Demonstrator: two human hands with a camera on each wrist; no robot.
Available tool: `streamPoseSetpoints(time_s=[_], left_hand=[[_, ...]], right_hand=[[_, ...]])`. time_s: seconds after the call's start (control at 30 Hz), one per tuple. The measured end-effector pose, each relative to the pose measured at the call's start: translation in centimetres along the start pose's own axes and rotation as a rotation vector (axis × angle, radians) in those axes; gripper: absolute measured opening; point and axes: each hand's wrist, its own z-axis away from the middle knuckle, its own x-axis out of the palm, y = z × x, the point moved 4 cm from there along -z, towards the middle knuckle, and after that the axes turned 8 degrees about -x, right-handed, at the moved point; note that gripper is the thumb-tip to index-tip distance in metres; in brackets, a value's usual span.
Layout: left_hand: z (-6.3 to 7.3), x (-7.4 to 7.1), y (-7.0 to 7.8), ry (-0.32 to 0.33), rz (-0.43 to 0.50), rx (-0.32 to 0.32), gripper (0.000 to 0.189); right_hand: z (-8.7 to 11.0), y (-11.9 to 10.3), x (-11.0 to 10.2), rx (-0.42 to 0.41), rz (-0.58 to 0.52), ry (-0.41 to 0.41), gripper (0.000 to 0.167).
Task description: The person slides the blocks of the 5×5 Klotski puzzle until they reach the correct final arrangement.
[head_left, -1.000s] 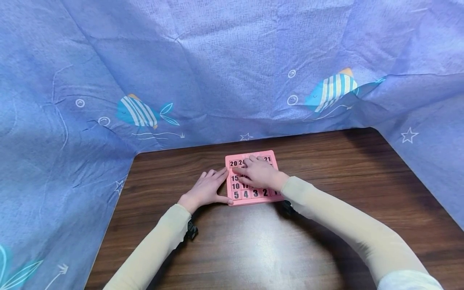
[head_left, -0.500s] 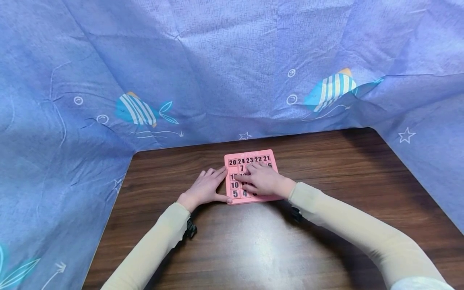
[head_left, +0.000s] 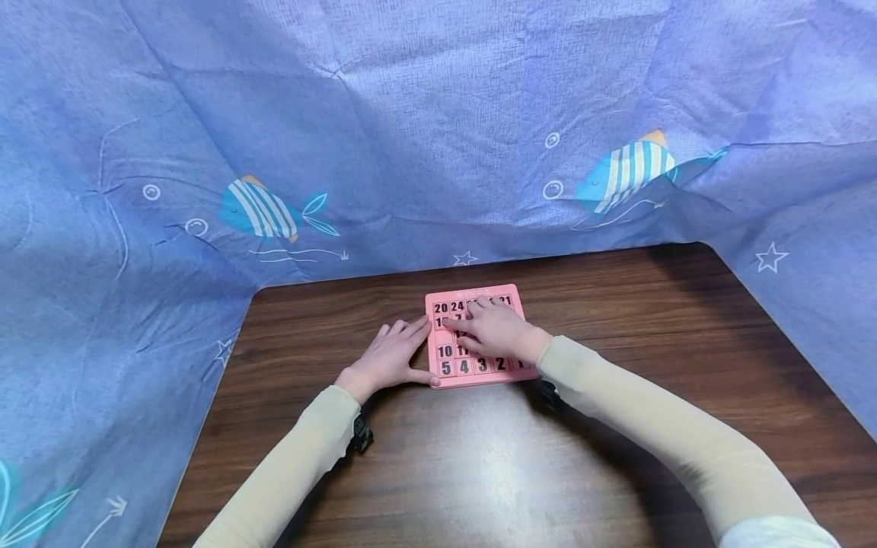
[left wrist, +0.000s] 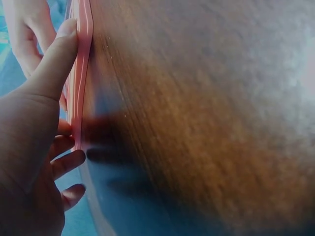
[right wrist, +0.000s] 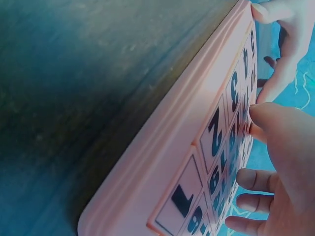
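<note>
A pink sliding number puzzle lies on the wooden table, its tiles printed with black numbers. Beside its left edge rests my left hand, fingers extended against the side and thumb at the near left corner. My right hand lies over the middle of the puzzle, index fingertip on the 15 tile in the left column. Just below that tile is a gap in the grid. Several tiles are hidden under the right hand. In the right wrist view, the near tiles and the thick frame show close up.
Behind the table and along its sides hangs a blue cloth with striped fish and stars. The table's far edge runs a short way beyond the puzzle. A small black device is worn under the left wrist.
The right index finger has slid the 15 tile one place away from me, so the gap in the left column is now below it. The left hand stays at the puzzle's edge.
</note>
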Motion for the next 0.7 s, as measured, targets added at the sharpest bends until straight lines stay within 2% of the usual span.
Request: streamPoseSetpoints(time_s=[0.23,0.5,0.7], left_hand=[[0.7,-0.1,0.2,-0.006,0.070,0.008,0.100],[1.4,0.6,0.4,-0.013,0.151,0.033,0.090],[1.5,0.6,0.7,-0.013,0.156,0.037,0.089]], right_hand=[[0.6,-0.8,-0.5,-0.028,-0.010,-0.021,0.049],[2.6,-3.0,-1.1,-0.153,0.031,0.061,0.044],[3.9,-3.6,-1.1,-0.168,0.033,0.061,0.048]])
